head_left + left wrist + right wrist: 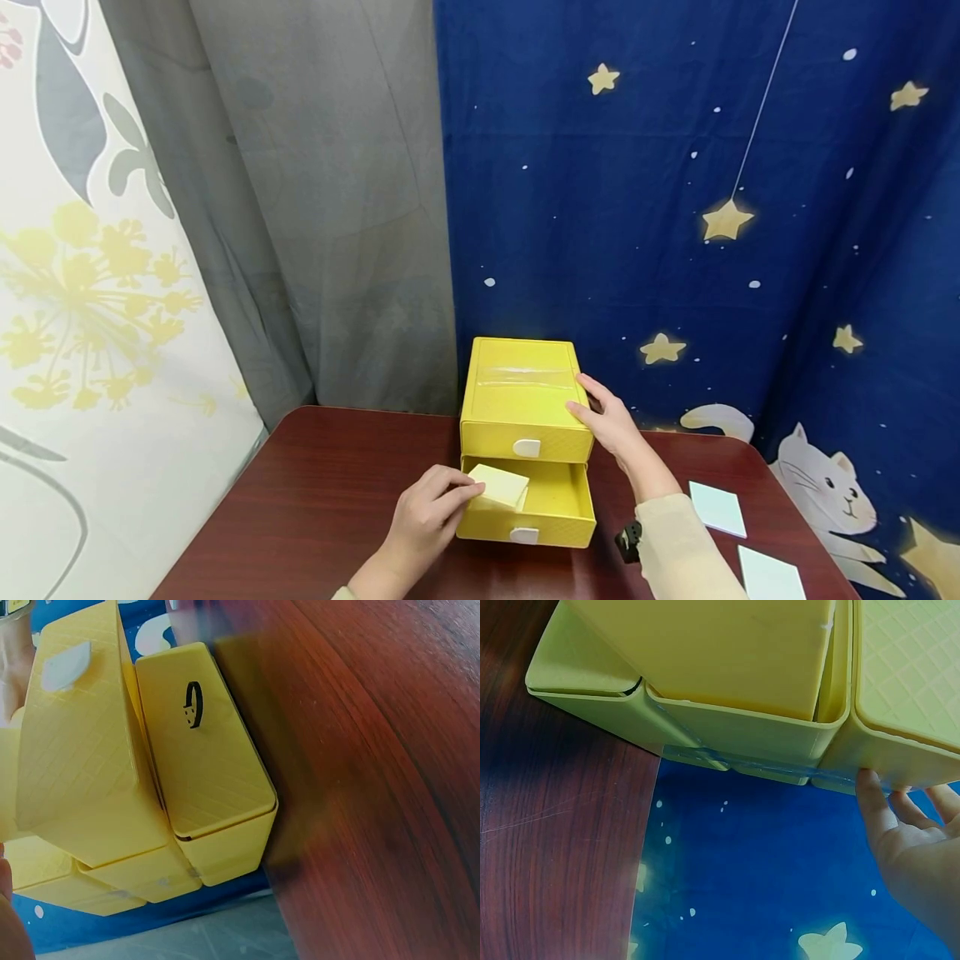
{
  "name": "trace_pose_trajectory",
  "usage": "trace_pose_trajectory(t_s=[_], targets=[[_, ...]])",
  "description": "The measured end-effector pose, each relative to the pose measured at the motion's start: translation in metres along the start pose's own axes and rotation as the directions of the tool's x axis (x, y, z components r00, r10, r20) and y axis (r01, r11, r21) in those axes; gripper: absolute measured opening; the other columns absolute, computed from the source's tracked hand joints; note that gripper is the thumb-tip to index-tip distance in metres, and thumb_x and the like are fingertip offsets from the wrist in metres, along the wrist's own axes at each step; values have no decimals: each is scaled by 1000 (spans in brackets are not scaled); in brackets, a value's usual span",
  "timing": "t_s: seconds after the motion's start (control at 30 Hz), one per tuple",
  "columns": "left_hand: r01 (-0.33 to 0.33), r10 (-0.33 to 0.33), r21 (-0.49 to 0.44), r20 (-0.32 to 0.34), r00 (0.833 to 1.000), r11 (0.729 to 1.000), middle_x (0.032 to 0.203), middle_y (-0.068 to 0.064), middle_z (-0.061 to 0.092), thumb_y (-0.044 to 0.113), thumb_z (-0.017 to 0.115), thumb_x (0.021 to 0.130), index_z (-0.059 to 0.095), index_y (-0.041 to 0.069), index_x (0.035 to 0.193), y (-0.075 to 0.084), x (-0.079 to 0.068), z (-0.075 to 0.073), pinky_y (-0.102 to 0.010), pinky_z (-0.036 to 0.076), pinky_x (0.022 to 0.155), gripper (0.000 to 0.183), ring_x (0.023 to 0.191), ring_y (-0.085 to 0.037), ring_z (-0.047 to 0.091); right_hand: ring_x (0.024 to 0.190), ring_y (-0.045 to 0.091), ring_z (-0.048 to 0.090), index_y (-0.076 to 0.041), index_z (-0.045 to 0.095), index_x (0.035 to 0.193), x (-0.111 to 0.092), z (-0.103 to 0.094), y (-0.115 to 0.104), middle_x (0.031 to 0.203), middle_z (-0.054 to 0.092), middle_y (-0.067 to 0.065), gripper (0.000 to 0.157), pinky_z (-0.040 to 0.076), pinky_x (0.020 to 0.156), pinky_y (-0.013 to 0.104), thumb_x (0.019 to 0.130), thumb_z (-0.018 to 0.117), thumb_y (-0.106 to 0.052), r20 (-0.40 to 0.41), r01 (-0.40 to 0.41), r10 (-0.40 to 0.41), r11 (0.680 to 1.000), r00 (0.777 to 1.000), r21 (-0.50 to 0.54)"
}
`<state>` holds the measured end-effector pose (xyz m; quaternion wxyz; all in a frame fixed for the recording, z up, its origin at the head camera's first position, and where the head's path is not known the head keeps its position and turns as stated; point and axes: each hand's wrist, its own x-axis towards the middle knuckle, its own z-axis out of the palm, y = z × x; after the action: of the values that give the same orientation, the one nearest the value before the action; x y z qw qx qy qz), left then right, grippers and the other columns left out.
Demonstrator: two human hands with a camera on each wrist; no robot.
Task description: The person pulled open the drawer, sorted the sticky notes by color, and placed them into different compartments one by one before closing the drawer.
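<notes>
A yellow drawer cabinet point(525, 358) stands on the table with its middle drawer point(555, 529) pulled out. My left hand point(423, 517) pinches a pale yellow sticky-note pad point(501, 483) by its left edge, over the left part of that drawer. At the cabinet's upper right side, my right hand point(611, 421) rests with fingers extended; the right wrist view has its fingertips point(868, 780) against the side wall of the top tier. In the left wrist view, a white tab point(67, 667) marks the pulled-out drawer's front, and the pad is out of sight.
Beneath the pulled-out drawer is a closed bottom drawer point(206, 757) with a black pull. Two pale blue square pads point(717, 508) lie on the dark red wooden table point(322, 492) at right. Blue starry and grey curtains hang behind.
</notes>
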<state>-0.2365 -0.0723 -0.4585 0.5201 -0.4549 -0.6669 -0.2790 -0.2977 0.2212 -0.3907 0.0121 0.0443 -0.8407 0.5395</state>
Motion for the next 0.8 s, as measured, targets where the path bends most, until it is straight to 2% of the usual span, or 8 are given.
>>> trace_pose_trajectory(t_s=[0.17, 0.27, 0.43, 0.63, 0.8], targets=[[42, -42, 7, 49, 998, 999, 89, 1, 63, 11, 53, 96, 74, 13, 94, 1, -2, 6, -17, 50, 67, 21, 79, -11, 58, 142, 34, 22, -13, 24, 151, 1, 0, 1, 158, 17, 13, 66, 28, 112, 49, 95, 57, -27, -1, 0, 0, 1000, 1000, -7], [55, -56, 13, 90, 994, 998, 89, 1, 62, 6, 59, 91, 74, 15, 96, 2, -2, 8, -18, 51, 66, 18, 79, -11, 58, 142, 34, 22, -13, 25, 151, 2, 0, 1, 158, 17, 13, 66, 28, 112, 49, 95, 57, -27, -1, 2, -2, 1000, 1000, -6], [40, -41, 5, 150, 988, 999, 90, 4, 61, -5, 64, 78, 73, 16, 97, 4, 3, 13, -18, 51, 69, 30, 81, -9, 59, 142, 34, 22, -13, 24, 151, 1, 0, 1, 158, 16, 13, 66, 28, 111, 49, 95, 57, -27, 2, 1, -1, 1000, 1000, -1], [20, -23, 13, 183, 983, 1000, 90, 5, 61, -6, 66, 73, 73, 17, 96, 7, 13, 21, -17, 52, 72, 34, 81, -8, 59, 142, 34, 22, -13, 24, 151, 0, 0, -1, 158, 16, 13, 67, 28, 111, 50, 95, 57, -27, -3, -7, 7, 1000, 1000, 7], [27, -33, 28, 215, 976, 999, 89, 6, 60, -6, 70, 69, 73, 19, 93, 11, 17, 28, -16, 51, 72, 34, 80, -7, 59, 142, 35, 22, -13, 24, 151, 0, 0, -1, 157, 17, 13, 66, 29, 111, 50, 95, 57, -27, -3, -17, 17, 1000, 1000, 5]])
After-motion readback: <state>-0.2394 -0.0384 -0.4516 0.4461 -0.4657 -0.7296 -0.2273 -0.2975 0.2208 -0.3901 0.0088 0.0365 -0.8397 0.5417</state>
